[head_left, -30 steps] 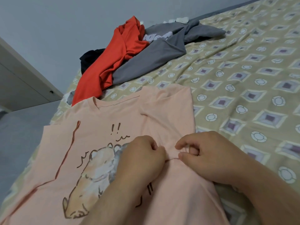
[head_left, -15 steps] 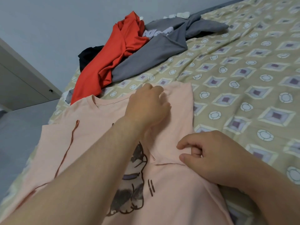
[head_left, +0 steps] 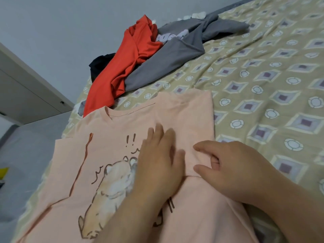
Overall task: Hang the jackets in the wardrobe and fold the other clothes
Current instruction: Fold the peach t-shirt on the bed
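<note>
One pink tee (head_left: pixel 108 137) lies face-up on bed (head_left: pixel 263 85), long axis near-to-far, collar at far end. Cartoon-animal print, "!!" above; right side folded inward. Left hand (head_left: pixel 157 165): grip released, flat on print. Right hand (head_left: pixel 233 171): grip pinching fold.

Pink T-shirt (head_left: pixel 108 146): 2 exclamation marks "!!". Grey sweatshirt (head_left: pixel 175 55): pale lettering, unreadable.
</note>
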Action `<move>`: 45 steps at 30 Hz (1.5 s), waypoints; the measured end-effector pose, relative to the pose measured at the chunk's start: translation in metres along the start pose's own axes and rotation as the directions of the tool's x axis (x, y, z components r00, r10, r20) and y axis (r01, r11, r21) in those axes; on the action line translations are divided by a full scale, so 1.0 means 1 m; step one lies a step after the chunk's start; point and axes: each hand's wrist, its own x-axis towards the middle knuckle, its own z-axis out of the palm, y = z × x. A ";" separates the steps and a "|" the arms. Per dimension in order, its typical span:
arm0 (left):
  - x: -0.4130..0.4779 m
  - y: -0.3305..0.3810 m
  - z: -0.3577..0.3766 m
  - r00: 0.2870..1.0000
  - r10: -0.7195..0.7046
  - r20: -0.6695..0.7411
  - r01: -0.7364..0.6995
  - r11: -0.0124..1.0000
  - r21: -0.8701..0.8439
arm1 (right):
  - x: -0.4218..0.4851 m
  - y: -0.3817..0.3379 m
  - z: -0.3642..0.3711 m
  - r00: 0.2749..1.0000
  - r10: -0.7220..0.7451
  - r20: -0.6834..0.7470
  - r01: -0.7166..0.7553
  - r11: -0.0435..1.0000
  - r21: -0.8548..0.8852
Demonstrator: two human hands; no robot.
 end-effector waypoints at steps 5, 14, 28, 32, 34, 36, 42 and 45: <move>-0.053 -0.023 0.019 0.996 -0.049 0.076 0.030 0.972 0.231 | -0.001 -0.006 0.025 0.945 -0.109 -0.307 0.074 0.990 -0.121; -0.025 -0.028 0.014 0.930 -0.047 0.364 -0.026 0.981 0.193 | 0.011 0.007 0.049 0.986 -0.011 -0.169 -0.042 0.950 -0.309; -0.244 -0.155 -0.038 0.923 0.159 0.350 -0.250 0.939 0.235 | -0.103 -0.042 0.045 0.969 0.246 0.018 -0.230 0.926 -0.299; -0.293 -0.190 -0.053 0.925 0.043 0.378 -0.166 0.939 0.300 | -0.162 -0.066 0.052 0.947 0.319 0.033 -0.293 0.903 -0.314; -0.312 -0.200 -0.055 0.949 -0.019 0.314 -0.092 0.937 0.336 | -0.191 -0.081 0.055 0.935 0.348 0.061 -0.310 0.891 -0.330; -0.335 -0.214 -0.061 0.941 -0.146 0.304 0.068 0.966 0.251 | -0.219 -0.093 0.054 0.924 0.370 0.091 -0.327 0.893 -0.310; -0.379 -0.233 -0.110 0.771 -0.600 0.212 0.609 0.793 0.029 | -0.283 -0.127 0.035 0.899 0.433 0.062 -0.416 0.890 -0.183; -0.392 -0.233 -0.128 0.670 -0.714 0.201 0.731 0.682 -0.016 | -0.300 -0.144 0.029 0.854 0.518 0.049 -0.516 0.855 -0.042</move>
